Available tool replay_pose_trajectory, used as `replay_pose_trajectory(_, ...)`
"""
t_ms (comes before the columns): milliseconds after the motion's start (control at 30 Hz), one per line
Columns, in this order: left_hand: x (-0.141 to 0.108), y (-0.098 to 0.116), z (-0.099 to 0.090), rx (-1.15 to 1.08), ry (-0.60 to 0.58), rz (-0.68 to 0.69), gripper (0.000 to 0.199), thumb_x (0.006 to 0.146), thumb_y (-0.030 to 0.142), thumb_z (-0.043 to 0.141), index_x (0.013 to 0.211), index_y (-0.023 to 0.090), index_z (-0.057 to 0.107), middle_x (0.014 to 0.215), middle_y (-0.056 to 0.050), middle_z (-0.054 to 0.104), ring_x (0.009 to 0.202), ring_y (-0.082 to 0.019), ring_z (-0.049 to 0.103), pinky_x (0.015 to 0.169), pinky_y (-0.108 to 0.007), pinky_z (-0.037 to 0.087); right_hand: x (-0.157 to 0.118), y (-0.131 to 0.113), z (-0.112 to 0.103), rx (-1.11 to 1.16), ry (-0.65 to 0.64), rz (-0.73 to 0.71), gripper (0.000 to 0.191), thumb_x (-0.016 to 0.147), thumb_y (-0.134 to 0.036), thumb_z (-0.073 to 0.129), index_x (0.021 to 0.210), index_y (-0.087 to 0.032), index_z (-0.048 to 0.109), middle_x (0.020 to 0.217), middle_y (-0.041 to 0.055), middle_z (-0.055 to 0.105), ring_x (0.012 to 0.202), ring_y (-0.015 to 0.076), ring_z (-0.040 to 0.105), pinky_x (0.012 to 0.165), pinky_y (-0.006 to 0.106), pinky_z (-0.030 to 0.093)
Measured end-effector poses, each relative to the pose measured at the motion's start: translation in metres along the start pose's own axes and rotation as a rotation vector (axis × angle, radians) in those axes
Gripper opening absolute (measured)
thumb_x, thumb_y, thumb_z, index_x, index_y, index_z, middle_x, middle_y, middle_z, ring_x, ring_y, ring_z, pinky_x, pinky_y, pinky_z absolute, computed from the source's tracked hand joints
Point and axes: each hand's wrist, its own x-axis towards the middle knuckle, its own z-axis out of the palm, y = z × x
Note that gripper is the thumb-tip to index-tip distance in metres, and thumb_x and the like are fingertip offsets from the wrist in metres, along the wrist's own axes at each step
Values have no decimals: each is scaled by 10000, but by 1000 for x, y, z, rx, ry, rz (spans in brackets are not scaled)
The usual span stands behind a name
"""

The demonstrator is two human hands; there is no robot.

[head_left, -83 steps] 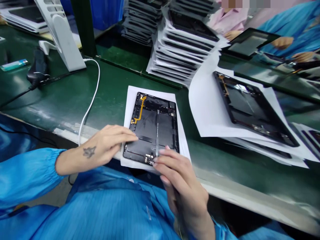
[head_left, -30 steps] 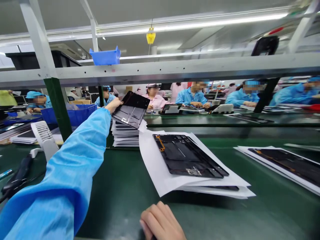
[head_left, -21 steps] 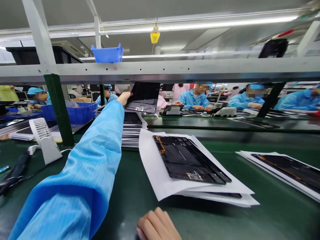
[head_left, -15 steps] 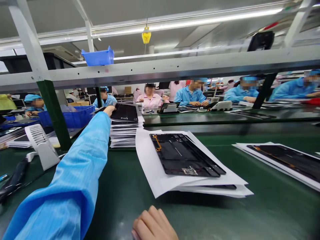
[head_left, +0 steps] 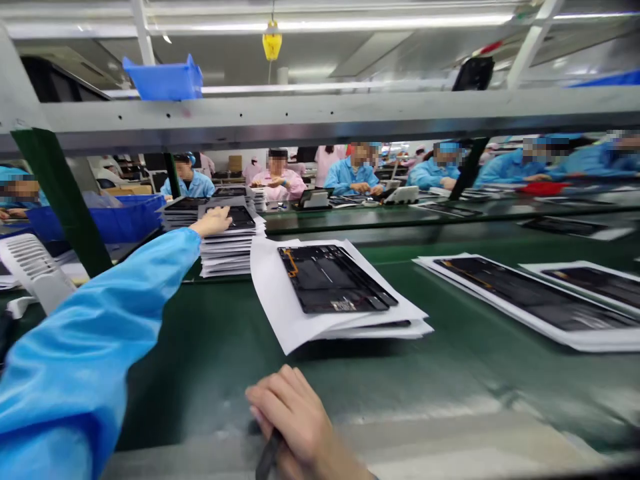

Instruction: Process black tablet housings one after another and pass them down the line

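My left hand (head_left: 214,221), at the end of a blue sleeve, lies with fingers stretched over a black panel (head_left: 242,217) on top of a tall stack of white sheets (head_left: 226,257). Near the bottom centre, my right hand (head_left: 295,413) is closed round a dark, narrow object (head_left: 269,456), mostly hidden by the palm. Between and beyond the hands, another black panel (head_left: 333,279) with an orange flex strip rests on loose white paper (head_left: 267,293) on the green surface.
More black panels (head_left: 530,293) lie on paper at the right. A white fan (head_left: 37,270) and blue bin (head_left: 123,217) are at the left. A metal beam (head_left: 310,117) crosses above, with a blue tray (head_left: 164,79). Several people in blue or pink sit beyond.
The view has shifted right, showing more panels there. My left hand now reaches over the stack's top panel. More of my right hand shows, with the dark object now visible in it.
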Motion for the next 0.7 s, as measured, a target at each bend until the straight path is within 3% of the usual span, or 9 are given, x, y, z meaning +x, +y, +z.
replay_pose_trajectory(67, -30, 7, 18, -152, -53, 32, 367, 997, 369, 623, 1306, 171, 593, 1348, -111, 597, 1179, -255, 620, 1003, -478, 537, 7, 14, -27, -50, 49, -26, 384, 912, -17, 421, 1224, -171, 582, 973, 80, 701, 841, 203, 574, 716, 349, 421)
replay_pose_trajectory(133, -68, 11, 37, -322, -139, 36, 303, 1014, 400, 575, 1192, 170, 656, 1247, -105, 665, 1104, -239, 660, 973, -419, 547, 15, 41, -58, -236, 103, 29, 487, 861, 48, 408, 1251, -173, 599, 1003, 98, 699, 893, 229, 570, 774, 381, 448)
replay_pose_trajectory(233, -121, 14, 64, -554, -334, -59, 435, 994, 543, 536, 974, 140, 700, 882, -114, 742, 769, -233, 725, 743, -356, 592, 27, 88, -97, -374, -72, 123, 461, 768, 91, 427, 1041, -166, 695, 956, 112, 698, 866, 256, 532, 742, 392, 437)
replay_pose_trajectory(300, -142, 16, 79, -720, -453, -147, 522, 974, 619, 526, 1018, 127, 693, 843, -134, 754, 686, -249, 732, 656, -362, 597, 36, 111, -110, -361, -191, 112, 417, 737, 95, 455, 915, -184, 710, 869, 82, 697, 800, 234, 520, 705, 360, 436)
replay_pose_trajectory(400, -148, 23, 95, -975, -532, -222, 524, 1004, 599, 498, 1202, 138, 650, 1072, -155, 759, 865, -253, 759, 765, -387, 620, 48, 123, -112, -335, -334, 67, 398, 743, 84, 481, 916, -197, 703, 849, 55, 683, 800, 209, 542, 690, 313, 447)
replay_pose_trajectory(500, -137, 32, 107, -1152, -481, -271, 392, 1025, 453, 562, 1266, 148, 614, 1206, -115, 701, 1012, -216, 717, 887, -402, 602, 54, 118, -107, -337, -405, 3, 394, 752, 85, 464, 933, -200, 668, 885, 49, 651, 839, 192, 563, 702, 285, 452)
replay_pose_trajectory(600, -128, 37, 114, -1225, -413, -353, 334, 999, 370, 630, 1244, 142, 615, 1208, -94, 660, 1032, -209, 679, 892, -411, 595, 52, 108, -102, -367, -409, -80, 385, 759, 100, 410, 901, -192, 616, 876, 53, 609, 816, 190, 543, 697, 292, 442)
replay_pose_trajectory(700, -125, 35, 118, -1254, -426, -419, 331, 992, 360, 640, 1243, 146, 615, 1218, -94, 647, 1040, -215, 668, 889, -414, 593, 50, 102, -97, -403, -373, -175, 416, 755, 117, 357, 928, -180, 591, 889, 72, 589, 809, 209, 503, 706, 323, 436)
